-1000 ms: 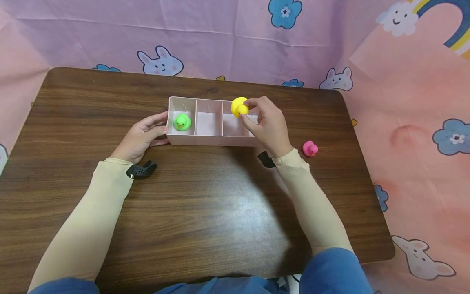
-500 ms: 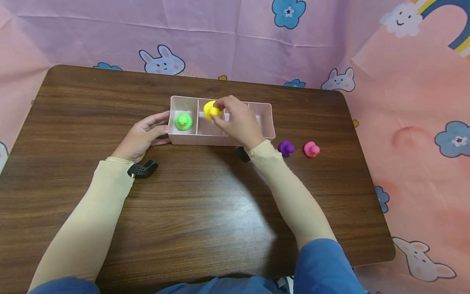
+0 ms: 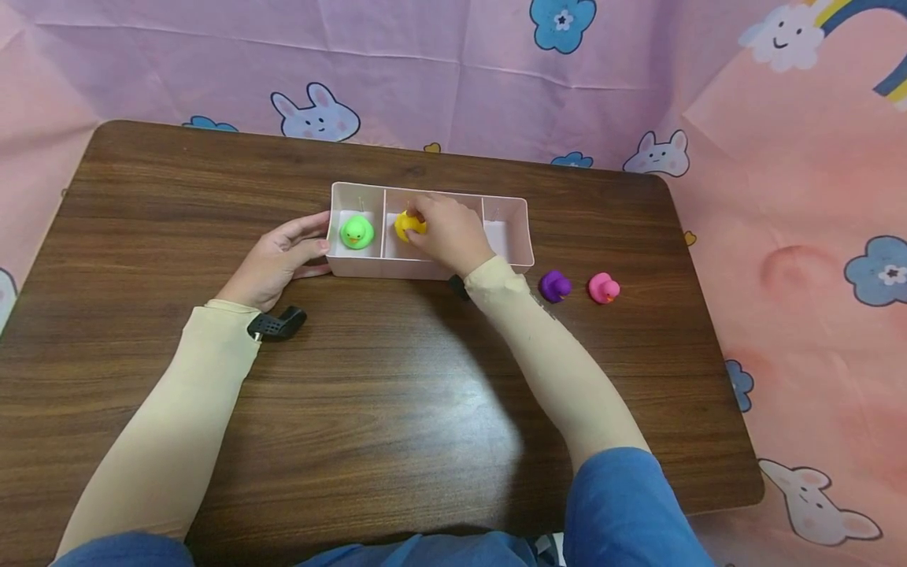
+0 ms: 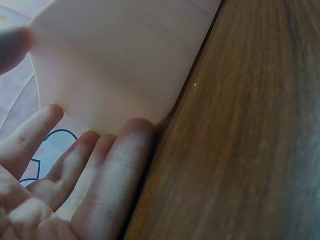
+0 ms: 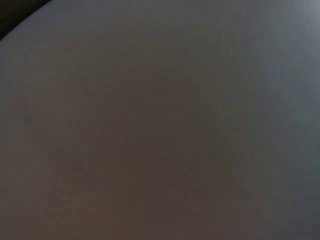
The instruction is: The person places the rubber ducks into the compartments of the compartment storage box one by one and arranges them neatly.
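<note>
In the head view, a long pale pink divided box (image 3: 397, 270) sits on the table. My left hand (image 3: 272, 260) is at its left end; in the left wrist view the extended fingers (image 4: 112, 185) touch the pink end wall (image 4: 120, 65). Between thumb and fingertips, my right hand (image 3: 453, 234) pinches a yellow rubber duck (image 3: 406, 227), low inside the second compartment from the left. That hand covers part of the duck and of the compartment beyond. A green rubber duck (image 3: 357, 232) rests in the leftmost compartment. Only a blurred pale surface fills the right wrist view.
Right of the box, a purple rubber duck (image 3: 556, 286) and a pink rubber duck (image 3: 604, 288) stand on the brown wooden table (image 3: 368, 409). A patterned cloth (image 3: 411, 71) hangs behind the table and along its right side.
My right hand has carried the yellow duck leftward across the box, then lowered it into the second compartment. The purple duck has come into sight. My left hand stays at the box's end.
</note>
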Action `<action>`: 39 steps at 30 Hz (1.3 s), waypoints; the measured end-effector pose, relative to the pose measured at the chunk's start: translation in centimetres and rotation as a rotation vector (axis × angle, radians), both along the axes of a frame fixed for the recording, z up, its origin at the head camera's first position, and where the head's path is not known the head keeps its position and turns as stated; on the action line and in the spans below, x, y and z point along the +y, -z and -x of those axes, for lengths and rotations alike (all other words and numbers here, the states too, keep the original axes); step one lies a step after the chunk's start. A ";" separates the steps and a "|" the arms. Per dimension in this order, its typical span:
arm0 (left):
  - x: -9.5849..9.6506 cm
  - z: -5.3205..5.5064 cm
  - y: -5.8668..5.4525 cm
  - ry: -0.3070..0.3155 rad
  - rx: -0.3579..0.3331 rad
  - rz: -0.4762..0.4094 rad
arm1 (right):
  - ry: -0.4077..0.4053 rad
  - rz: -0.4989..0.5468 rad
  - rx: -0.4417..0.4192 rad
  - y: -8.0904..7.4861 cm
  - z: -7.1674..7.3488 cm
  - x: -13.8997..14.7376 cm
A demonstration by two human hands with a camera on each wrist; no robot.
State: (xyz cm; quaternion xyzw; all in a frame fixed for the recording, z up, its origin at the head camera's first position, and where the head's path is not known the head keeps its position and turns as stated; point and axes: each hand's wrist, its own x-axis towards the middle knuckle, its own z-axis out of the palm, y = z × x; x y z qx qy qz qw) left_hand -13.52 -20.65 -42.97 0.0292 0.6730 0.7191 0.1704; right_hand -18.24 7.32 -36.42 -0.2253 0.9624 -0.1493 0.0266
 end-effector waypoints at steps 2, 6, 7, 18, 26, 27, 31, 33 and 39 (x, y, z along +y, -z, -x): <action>0.0 0.0 0.0 -0.001 0.002 0.000 | -0.003 -0.001 -0.029 0.1 0.2 -0.2; 0.0 0.0 0.0 -0.002 0.006 -0.005 | -0.005 -0.012 -0.068 0.2 0.4 -0.5; 0.0 0.0 0.1 -0.002 0.008 -0.004 | -0.004 -0.018 -0.071 0.3 0.4 -0.5; 0.2 0.1 0.1 -0.003 0.024 -0.032 | -0.021 -0.077 -0.048 0.2 0.2 -0.7; 0.2 0.0 -0.1 -0.008 0.013 -0.035 | -0.022 -0.100 -0.042 0.4 0.1 -0.9; 0.2 -0.1 -0.1 -0.008 0.013 -0.038 | -0.022 -0.104 -0.043 0.4 0.1 -0.9; 0.2 0.0 0.0 -0.007 0.015 -0.046 | -0.027 -0.112 -0.044 0.4 0.2 -1.0; 0.2 0.0 0.0 -0.007 0.017 -0.043 | -0.029 -0.114 -0.048 0.3 0.2 -1.0; 0.1 0.0 0.0 0.000 0.020 -0.022 | -0.036 -0.091 -0.095 0.2 0.6 -0.7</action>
